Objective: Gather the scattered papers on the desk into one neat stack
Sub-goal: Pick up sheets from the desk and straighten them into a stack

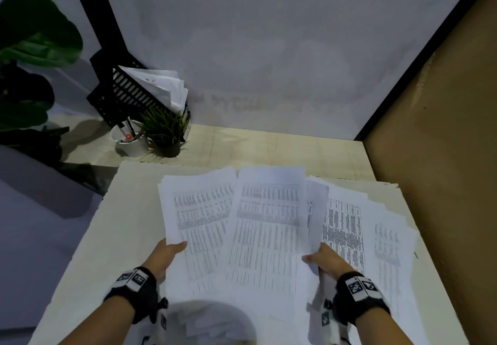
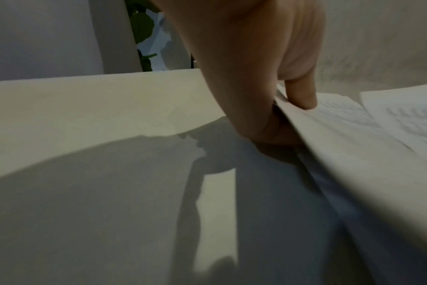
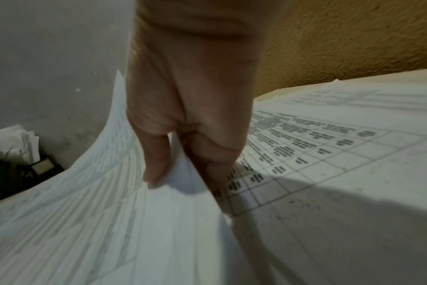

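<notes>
A fanned bundle of printed papers is lifted off the pale desk between both hands. My left hand pinches its left edge, thumb on top and fingers underneath; the left wrist view shows that hand gripping the sheets. My right hand pinches the right edge of the same bundle, as the right wrist view confirms with the hand on curved pages. More table-printed sheets lie flat on the desk to the right, seen also as gridded pages.
At the back left stand a white pen cup, a small potted plant and a black file rack holding papers. A brown wall borders the desk's right side. A large leafy plant is far left.
</notes>
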`<state>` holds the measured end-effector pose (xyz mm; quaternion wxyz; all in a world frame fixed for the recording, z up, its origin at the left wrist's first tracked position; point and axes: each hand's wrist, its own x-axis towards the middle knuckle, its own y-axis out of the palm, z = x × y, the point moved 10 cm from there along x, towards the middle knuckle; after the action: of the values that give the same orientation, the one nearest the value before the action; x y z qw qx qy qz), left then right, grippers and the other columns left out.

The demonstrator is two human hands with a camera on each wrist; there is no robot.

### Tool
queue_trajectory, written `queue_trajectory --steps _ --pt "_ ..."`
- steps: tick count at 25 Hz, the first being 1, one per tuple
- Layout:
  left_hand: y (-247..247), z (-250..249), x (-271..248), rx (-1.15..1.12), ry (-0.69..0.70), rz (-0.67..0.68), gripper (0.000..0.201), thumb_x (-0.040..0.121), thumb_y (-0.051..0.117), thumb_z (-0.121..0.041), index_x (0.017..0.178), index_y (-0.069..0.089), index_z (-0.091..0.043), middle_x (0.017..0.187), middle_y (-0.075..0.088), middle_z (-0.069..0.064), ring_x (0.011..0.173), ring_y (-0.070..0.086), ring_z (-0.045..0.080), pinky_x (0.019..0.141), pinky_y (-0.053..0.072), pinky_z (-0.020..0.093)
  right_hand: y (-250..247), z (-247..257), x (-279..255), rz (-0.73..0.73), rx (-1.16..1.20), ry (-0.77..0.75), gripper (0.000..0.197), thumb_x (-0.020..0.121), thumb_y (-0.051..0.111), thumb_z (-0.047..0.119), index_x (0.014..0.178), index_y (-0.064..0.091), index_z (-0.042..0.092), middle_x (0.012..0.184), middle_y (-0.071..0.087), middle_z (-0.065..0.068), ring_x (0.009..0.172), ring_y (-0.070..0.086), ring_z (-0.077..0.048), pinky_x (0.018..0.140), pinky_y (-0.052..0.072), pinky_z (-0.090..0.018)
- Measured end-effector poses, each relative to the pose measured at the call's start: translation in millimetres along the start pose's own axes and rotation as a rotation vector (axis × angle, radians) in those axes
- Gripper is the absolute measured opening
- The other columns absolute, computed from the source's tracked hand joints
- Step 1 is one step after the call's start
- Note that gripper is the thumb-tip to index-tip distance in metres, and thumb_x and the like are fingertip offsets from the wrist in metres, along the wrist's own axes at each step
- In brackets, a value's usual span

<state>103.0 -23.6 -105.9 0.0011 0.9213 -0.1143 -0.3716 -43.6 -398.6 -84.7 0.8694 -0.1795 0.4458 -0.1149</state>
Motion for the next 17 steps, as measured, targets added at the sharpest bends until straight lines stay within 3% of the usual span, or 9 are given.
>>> queue_trajectory --steps 2,4,6,9,11,13,15,17 --pt "3 -2 1 0.04 0.037 -0.013 0.039 0.089 0.054 -0.014 0.127 0.049 -0.004 0.127 0.057 0.014 0.108 0.058 0.028 0.097 0.043 0.042 0 16 3 -0.048 0.051 -0.045 0.036 0.078 0.068 0.004 0.11 0.054 0.0 0.098 0.066 -0.01 0.091 0.063 -0.023 0.084 0.051 -0.033" --pt "16 -7 -1 0.06 0.061 0.041 0.04 0.087 0.059 -0.022 0.124 0.052 -0.011 0.12 0.062 0.007 0.106 0.06 0.023 0.096 0.044 0.038 17 28 -1 0.017 -0.022 -0.054 0.01 0.081 0.066 0.006 0.084 0.056 0.007 0.061 0.064 0.005 0.058 0.06 -0.006 0.06 0.047 -0.022" --pt "23 -10 -1 0.082 0.073 0.038 0.039 0.084 0.063 -0.013 0.121 0.055 -0.007 0.12 0.062 0.012 0.105 0.06 0.026 0.096 0.045 0.041 31 34 1 0.045 -0.061 -0.027 0.022 0.083 0.065 0.012 0.066 0.05 0.009 0.039 0.054 0.006 0.035 0.05 -0.004 0.056 0.042 -0.022" --pt "27 -21 -3 0.176 0.145 0.03 0.041 0.079 0.062 0.001 0.117 0.055 -0.009 0.123 0.059 0.018 0.108 0.058 0.03 0.096 0.044 0.042 31 48 5 -0.034 0.041 -0.066 0.031 0.079 0.071 0.015 0.087 0.041 0.016 0.065 0.05 0.001 0.047 0.051 -0.005 0.052 0.04 -0.021" --pt "28 -30 -7 0.181 0.191 0.069 0.046 0.078 0.06 0.001 0.121 0.051 -0.013 0.123 0.058 0.011 0.111 0.055 0.026 0.097 0.041 0.037 36 57 8 -0.022 0.11 -0.11 0.035 0.077 0.071 0.011 0.093 0.041 0.018 0.074 0.05 0.003 0.061 0.051 -0.009 0.055 0.04 -0.019" --pt "30 -38 -15 0.123 0.226 0.131 0.048 0.079 0.065 -0.009 0.124 0.051 -0.015 0.124 0.058 0.004 0.111 0.054 0.018 0.097 0.038 0.033 41 66 7 -0.009 0.141 -0.119 0.031 0.077 0.071 0.011 0.084 0.042 0.018 0.072 0.049 0.0 0.056 0.05 -0.009 0.052 0.039 -0.022" --pt "31 -44 -20 0.068 0.238 0.161 0.057 0.067 0.076 -0.033 0.119 0.055 -0.026 0.123 0.061 -0.002 0.112 0.056 0.013 0.097 0.04 0.033 46 65 2 0.018 0.127 -0.064 0.035 0.078 0.071 0.018 0.082 0.037 0.014 0.065 0.047 -0.002 0.047 0.048 -0.009 0.047 0.038 -0.023" --pt "29 -45 -19 0.027 0.222 0.143 0.057 0.068 0.076 -0.04 0.119 0.057 -0.025 0.123 0.062 0.001 0.11 0.059 0.015 0.097 0.043 0.035 43 56 1 0.036 0.151 -0.03 0.035 0.08 0.07 0.017 0.072 0.035 0.015 0.049 0.043 0.003 0.034 0.04 -0.007 0.041 0.036 -0.02"
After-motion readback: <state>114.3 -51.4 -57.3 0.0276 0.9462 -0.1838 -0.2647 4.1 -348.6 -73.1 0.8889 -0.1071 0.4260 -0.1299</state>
